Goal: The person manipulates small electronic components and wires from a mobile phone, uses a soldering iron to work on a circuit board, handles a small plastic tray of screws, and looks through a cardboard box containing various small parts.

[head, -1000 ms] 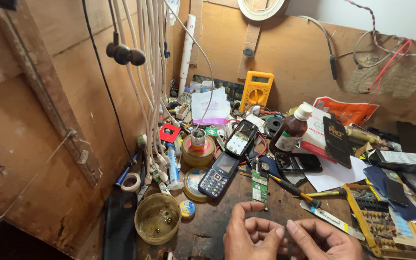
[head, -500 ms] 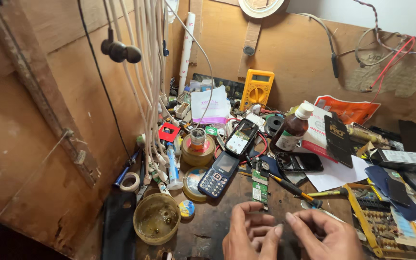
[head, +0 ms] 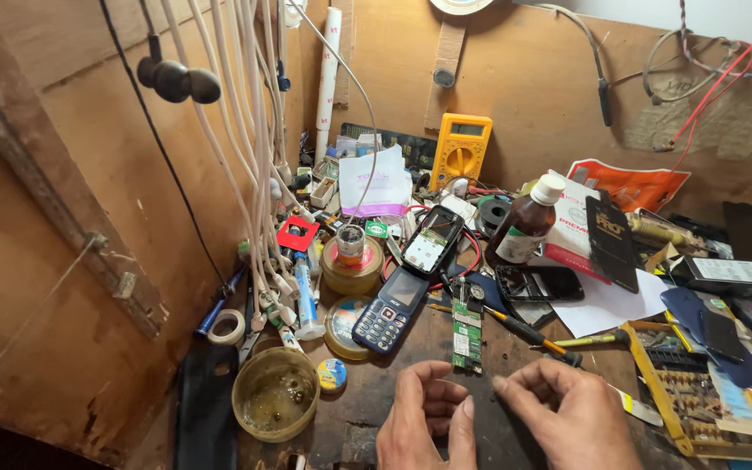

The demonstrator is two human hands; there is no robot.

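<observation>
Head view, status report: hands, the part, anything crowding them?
Left hand and right hand fingertips pinched together, item between them too small to tell. Green circuit board just beyond. Screwdriver close.

At the near edge of the cluttered wooden bench (head: 367, 418), the left hand (head: 424, 426) and right hand (head: 567, 418) meet with curled fingers, fingertips nearly touching. Just beyond them lies a narrow green circuit board (head: 466, 335), beside a blue keypad phone (head: 391, 309). A yellow multimeter (head: 460, 150) leans against the back wall.
</observation>
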